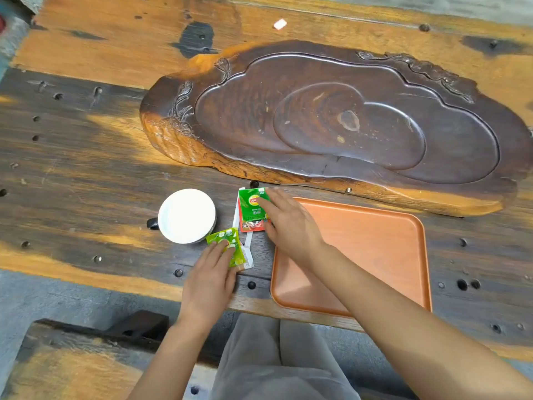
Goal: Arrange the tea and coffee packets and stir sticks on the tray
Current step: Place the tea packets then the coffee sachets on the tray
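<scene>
An orange tray [383, 249] lies on the wooden table at the front right, with nothing on it. Just left of it sits a dark green tea packet [251, 204] on top of a red packet [253, 225]. My right hand [288, 223] rests flat on the green packet, fingers spread. A light green packet [223, 241] lies nearer to me over white wrapped stir sticks [248, 246]. My left hand [209, 280] presses its fingertips on that light green packet.
A black mug with a white lid [187, 216] stands left of the packets. A large carved dark wooden tea board [331, 116] fills the far side of the table. A small white scrap [280, 24] lies beyond it. A bench sits below left.
</scene>
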The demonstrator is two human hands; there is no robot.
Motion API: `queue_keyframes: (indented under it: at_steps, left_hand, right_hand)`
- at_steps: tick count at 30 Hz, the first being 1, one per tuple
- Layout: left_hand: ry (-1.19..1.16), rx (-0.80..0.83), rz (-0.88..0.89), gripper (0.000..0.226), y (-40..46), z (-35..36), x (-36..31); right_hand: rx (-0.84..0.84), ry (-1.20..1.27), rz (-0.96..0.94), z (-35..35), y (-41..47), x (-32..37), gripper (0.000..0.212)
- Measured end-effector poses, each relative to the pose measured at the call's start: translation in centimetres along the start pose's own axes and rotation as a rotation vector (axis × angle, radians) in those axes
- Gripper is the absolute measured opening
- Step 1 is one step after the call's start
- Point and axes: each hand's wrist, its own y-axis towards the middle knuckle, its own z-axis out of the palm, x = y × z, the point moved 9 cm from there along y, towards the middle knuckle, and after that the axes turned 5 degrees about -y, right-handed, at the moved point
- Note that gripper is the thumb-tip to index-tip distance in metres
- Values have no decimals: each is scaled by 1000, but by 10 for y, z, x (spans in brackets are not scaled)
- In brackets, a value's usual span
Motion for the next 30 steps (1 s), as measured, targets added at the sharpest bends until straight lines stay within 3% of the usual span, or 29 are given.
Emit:
queue_keyframes:
  at_steps: [5, 12, 16, 21, 25, 30]
  left_hand:
    - [-6, -43, -38, 41, -5, 8, 10]
    - [-108, -108, -2, 29, -9, 4, 11]
    - [-134, -243, 13, 19, -9, -27, -1]
    - [-128, -442, 234, 11, -9, -64, -54]
    - [-157, -330, 374, 11, 15, -38, -96]
    - [-135, -110, 442, 15, 40, 22, -120]
  right_hand:
    - [45, -96, -66, 32, 16, -2, 46]
    - [-130, -96, -129, 28, 8, 0, 26]
    - [-251, -37, -130, 1, 0, 1, 17]
    - [-505, 150, -29, -64, -46, -17, 14]
    - [-554, 64, 82, -80, -100, -54, 18]
    - [-309, 35, 207, -30, -135, -92, 22]
